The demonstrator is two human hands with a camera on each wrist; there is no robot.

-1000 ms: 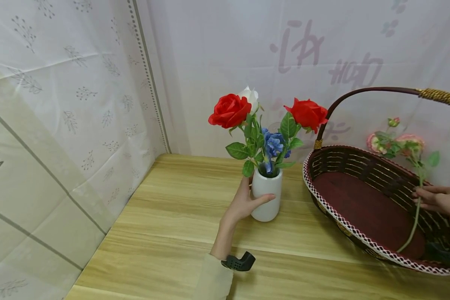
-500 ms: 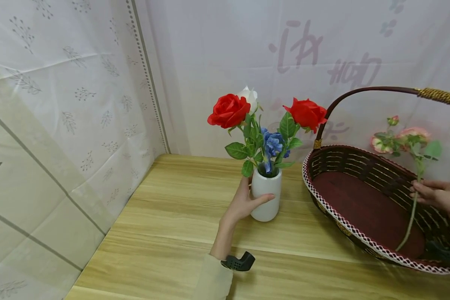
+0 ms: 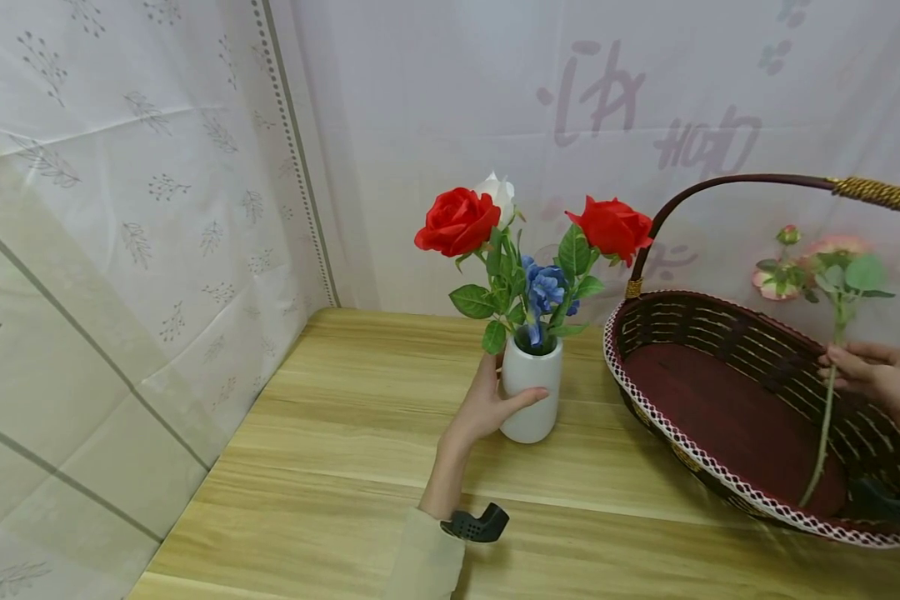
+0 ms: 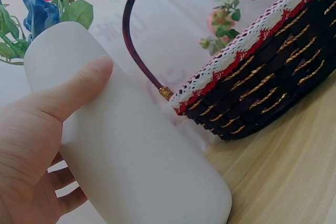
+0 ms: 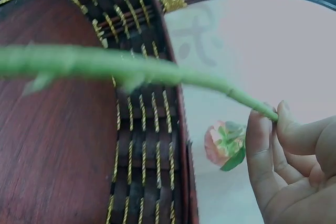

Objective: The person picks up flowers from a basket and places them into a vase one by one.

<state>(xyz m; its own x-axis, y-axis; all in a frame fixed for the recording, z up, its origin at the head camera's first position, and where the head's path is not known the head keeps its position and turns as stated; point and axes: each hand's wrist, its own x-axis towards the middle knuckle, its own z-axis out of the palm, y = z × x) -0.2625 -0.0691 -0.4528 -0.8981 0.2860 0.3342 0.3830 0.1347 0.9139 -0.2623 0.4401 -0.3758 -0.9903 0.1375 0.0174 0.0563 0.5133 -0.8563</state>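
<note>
A white vase [image 3: 531,400] stands on the table holding two red roses [image 3: 459,222], a white rose [image 3: 499,198] and a blue flower [image 3: 546,287]. My left hand [image 3: 487,406] grips its left side; the left wrist view has the thumb across the front and the fingers curled behind. Over at the right, my right hand [image 3: 881,379] pinches the green stem [image 5: 152,72] of a pink artificial flower [image 3: 836,262] between thumb and fingertips. The blooms point up above the basket's far rim, and the stem's lower end hangs inside the basket.
A dark woven basket [image 3: 690,446] with white lace trim and a dark red floor sits to the right of the vase. Its arched handle [image 3: 742,177] rises behind the right rose. Printed white cloth [image 3: 420,100] hangs behind the wooden table [image 3: 330,467] and along its left.
My right hand has risen slightly, and the pink flower has turned and shifted a little to the right. The left hand and the vase hold their place.
</note>
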